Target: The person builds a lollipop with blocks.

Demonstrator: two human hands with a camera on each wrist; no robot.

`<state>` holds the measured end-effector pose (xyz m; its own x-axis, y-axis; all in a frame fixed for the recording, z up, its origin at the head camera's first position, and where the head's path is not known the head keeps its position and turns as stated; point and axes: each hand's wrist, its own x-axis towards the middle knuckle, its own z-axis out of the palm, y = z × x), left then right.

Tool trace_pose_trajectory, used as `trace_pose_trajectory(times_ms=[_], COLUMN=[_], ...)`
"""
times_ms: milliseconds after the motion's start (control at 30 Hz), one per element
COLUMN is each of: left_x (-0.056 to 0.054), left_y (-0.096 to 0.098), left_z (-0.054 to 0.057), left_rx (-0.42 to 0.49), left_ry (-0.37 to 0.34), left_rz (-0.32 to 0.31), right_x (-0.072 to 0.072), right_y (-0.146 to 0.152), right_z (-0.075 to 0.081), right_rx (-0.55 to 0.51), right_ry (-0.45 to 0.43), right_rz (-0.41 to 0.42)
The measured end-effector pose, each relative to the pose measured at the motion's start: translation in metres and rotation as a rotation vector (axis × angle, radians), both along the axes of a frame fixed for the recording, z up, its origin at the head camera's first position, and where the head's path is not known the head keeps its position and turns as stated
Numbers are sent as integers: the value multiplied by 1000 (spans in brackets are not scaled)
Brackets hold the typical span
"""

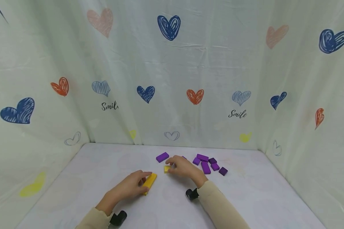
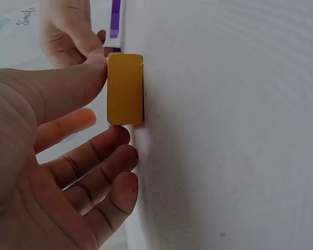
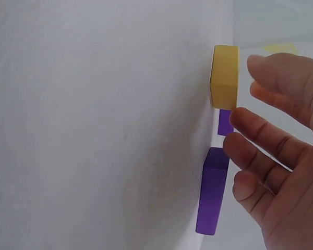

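My left hand [image 1: 132, 186] pinches a long yellow block [image 1: 150, 182] lying on the table, thumb at its near part and a fingertip at its far end. In the left wrist view the end face of this yellow block [image 2: 125, 89] shows between thumb and fingers. Just right and farther back, my right hand [image 1: 183, 167] is spread around a smaller yellow block [image 1: 166, 169]. The right wrist view shows a gap between the thumb and this yellow block [image 3: 225, 78], with the other fingers loosely bent beside it.
A purple block [image 1: 162, 157] lies beyond the right hand. Several more purple blocks [image 1: 205, 168] are grouped to its right, with a dark purple block [image 1: 223, 171] at the group's edge. A curtain [image 1: 172, 70] printed with hearts stands around the white table [image 1: 103, 165].
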<state>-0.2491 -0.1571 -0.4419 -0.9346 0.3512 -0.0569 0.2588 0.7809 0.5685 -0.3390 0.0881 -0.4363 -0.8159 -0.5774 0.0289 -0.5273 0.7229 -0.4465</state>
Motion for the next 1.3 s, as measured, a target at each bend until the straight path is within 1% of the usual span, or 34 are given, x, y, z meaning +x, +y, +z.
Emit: trace_pose_trajectory(times_ms=[233,433,533,700,933,1033,1133,1200,1300], left_x=[-1,0,2,3,3,3,2,2,2], left_y=[3,8,12,19,31,36,42,46,51], left_z=[-1,1,3,3,3,3,3,2,2], left_rx=[13,-13,-31,-67,-56,-60,-59,-57,-50], left_ry=[-7,-18,-28,-28,-26,-13,10,27,45], left_rz=[-4,-1,-1,-6,-18,-35,-67,-88,-103], right_x=[-1,-1,0,-1,-1,-1,-1,-1,-1], right_y=[-1,-2,-2,-3,-3,-4,-4,-4,-5], right_z=[-2,-5,-3,-4,-7,-9,-10,-10,-9], right_rx=[-41,-50,-63,-84,-109,-109,-109,-109,-120], right_ry=[-32,-45,-48,-38,-68,-80,-86,-89,-86], right_rz=[-4,-18,-30,-22,-41,-47,-48,-49,-48])
